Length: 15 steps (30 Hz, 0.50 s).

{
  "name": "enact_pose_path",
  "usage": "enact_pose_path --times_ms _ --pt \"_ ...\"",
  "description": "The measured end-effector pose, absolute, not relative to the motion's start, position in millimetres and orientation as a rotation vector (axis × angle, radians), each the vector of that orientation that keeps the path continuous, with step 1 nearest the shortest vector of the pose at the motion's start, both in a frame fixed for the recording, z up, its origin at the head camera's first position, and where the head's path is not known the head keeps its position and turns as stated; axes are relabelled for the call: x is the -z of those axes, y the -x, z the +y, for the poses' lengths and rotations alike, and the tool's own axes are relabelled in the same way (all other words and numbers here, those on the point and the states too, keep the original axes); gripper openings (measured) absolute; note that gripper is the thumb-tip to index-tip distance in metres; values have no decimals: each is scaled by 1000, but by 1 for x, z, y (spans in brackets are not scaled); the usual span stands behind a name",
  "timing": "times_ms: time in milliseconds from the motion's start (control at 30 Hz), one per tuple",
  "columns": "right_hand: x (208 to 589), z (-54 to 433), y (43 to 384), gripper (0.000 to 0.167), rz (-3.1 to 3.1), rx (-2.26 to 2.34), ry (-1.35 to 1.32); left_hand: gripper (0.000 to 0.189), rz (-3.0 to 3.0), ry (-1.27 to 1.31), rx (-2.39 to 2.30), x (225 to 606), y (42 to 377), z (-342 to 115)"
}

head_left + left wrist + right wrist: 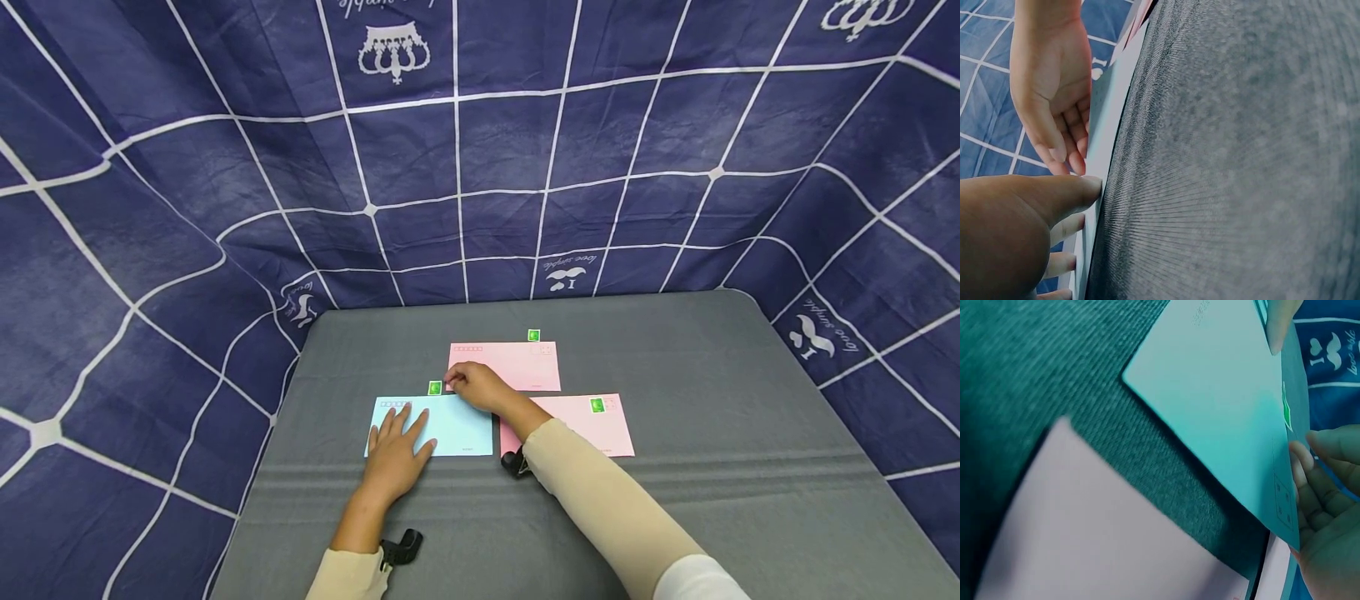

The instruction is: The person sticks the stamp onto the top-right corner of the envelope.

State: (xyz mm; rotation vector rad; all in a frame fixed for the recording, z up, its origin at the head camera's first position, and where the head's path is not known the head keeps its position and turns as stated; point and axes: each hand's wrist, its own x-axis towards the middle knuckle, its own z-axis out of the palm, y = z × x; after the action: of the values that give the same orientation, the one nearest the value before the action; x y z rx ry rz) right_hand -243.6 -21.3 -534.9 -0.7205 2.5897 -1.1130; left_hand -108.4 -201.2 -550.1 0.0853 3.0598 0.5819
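Note:
My left hand [393, 462] rests with fingers spread on a light blue envelope [465, 429]. Just beyond that envelope's far edge lies a green stamp [435, 388] with a white border. Right beside the stamp is my right hand [480, 386], its fingers loosely bent and nothing visible between thumb and forefinger. The right wrist view shows the same green stamp [1286, 407] apart from the right fingertips. Behind the right hand lies a pink envelope [517, 362], partly covered by it. My right forearm crosses a second pink envelope [592, 425], which bears a green stamp [597, 405].
Another green stamp [534, 335] lies just past the far pink envelope. Everything sits on a grey cloth-covered table [712, 417]. Dark blue curtains [495, 150] with white grid lines surround its back and sides. Each wrist wears a small black camera [402, 546].

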Motion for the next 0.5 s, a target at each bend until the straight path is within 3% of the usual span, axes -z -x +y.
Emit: enact_pose_path --times_ms 500 --pt "533 -32 249 14 2596 1103 677 58 3064 -93 -591 552 109 -203"
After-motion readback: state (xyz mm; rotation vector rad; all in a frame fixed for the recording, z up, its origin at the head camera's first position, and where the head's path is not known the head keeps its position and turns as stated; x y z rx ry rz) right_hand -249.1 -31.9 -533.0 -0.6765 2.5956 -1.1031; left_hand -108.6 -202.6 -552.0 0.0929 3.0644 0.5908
